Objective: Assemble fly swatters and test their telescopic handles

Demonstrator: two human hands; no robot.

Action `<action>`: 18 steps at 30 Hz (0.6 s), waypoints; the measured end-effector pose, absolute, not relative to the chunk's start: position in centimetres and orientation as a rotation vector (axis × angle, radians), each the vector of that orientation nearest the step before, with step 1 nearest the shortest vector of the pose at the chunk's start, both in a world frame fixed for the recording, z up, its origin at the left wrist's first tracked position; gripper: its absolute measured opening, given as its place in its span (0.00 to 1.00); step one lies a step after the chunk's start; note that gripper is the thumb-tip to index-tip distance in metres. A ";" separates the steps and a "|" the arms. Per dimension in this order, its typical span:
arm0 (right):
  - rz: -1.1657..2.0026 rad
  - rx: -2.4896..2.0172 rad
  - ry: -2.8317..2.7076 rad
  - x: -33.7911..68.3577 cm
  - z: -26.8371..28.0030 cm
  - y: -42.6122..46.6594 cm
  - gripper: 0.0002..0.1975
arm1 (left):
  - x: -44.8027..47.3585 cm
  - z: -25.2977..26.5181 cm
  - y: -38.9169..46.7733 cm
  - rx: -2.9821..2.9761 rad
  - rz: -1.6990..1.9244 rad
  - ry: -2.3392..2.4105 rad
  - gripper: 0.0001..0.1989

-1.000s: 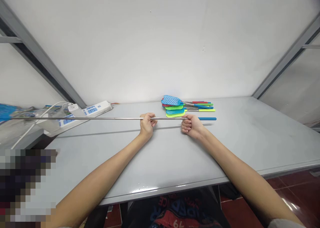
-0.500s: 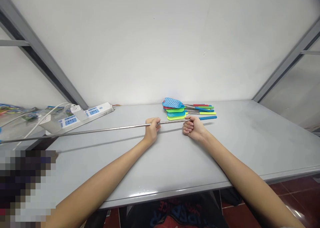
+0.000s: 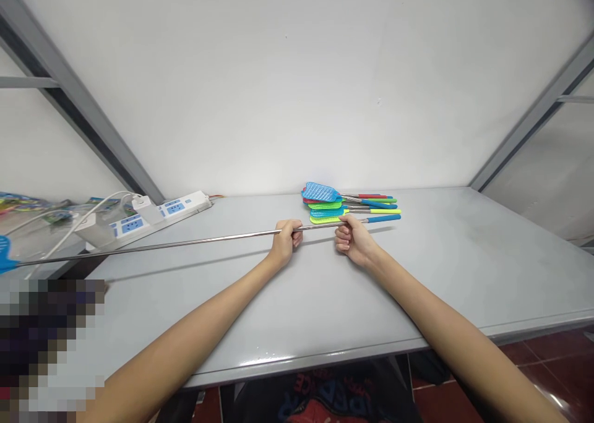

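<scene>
A long telescopic fly swatter stretches from the left edge to the middle, its metal rod drawn out. Its blue head is cut off by the left edge, and its blue grip points right. My left hand is closed around the rod near the centre. Closer to the grip, my right hand is also closed on the rod. Just behind my right hand lies a pile of shorter fly swatters, with blue, green, yellow and red parts.
A white power strip with plugged-in chargers and cables stands at the left on the grey table. Plastic-wrapped items lie behind it. A white wall rises at the back, with slanting metal posts on both sides.
The swatter has shifted slightly right, bringing its blue head into view at the left edge. My two hands have come a little closer together along the rod.
</scene>
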State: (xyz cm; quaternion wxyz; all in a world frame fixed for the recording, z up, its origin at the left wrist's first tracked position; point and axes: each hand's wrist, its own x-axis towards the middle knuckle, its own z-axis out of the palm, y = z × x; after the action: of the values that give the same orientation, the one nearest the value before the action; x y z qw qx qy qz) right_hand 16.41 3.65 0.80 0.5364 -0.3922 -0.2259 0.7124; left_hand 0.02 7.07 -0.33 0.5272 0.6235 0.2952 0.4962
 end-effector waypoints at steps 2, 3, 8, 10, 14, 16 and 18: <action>1.771 -0.903 -0.583 16.4 0.7 3.6 0.17 | 0.1 -0.3 7.1 1.498 1.166 0.701 0.15; 1.814 -0.882 -0.605 16.3 0.6 3.6 0.17 | 0.1 -0.3 7.2 1.502 1.157 0.700 0.15; 1.937 -0.805 -0.688 15.6 0.6 3.1 0.13 | 0.3 -0.5 7.3 1.525 1.100 0.706 0.16; 1.919 -0.797 -0.720 15.3 0.7 2.9 0.11 | 0.3 -0.6 7.3 1.539 1.078 0.714 0.16; 1.904 -0.779 -0.724 15.2 0.7 2.9 0.08 | 0.4 -0.6 7.2 1.578 1.044 0.734 0.16; 1.889 -0.802 -0.696 15.3 0.7 3.0 0.08 | 0.4 -0.6 7.1 1.597 1.032 0.746 0.17; 1.857 -0.816 -0.650 15.2 0.5 3.1 0.08 | 0.3 -0.5 7.1 1.614 1.022 0.756 0.17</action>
State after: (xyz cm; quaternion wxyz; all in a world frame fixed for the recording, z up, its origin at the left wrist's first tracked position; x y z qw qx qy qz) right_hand 15.22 3.15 0.51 0.4845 -0.3353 -0.2668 0.7626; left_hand 0.34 7.06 -0.47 0.5172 0.6724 0.3148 0.4258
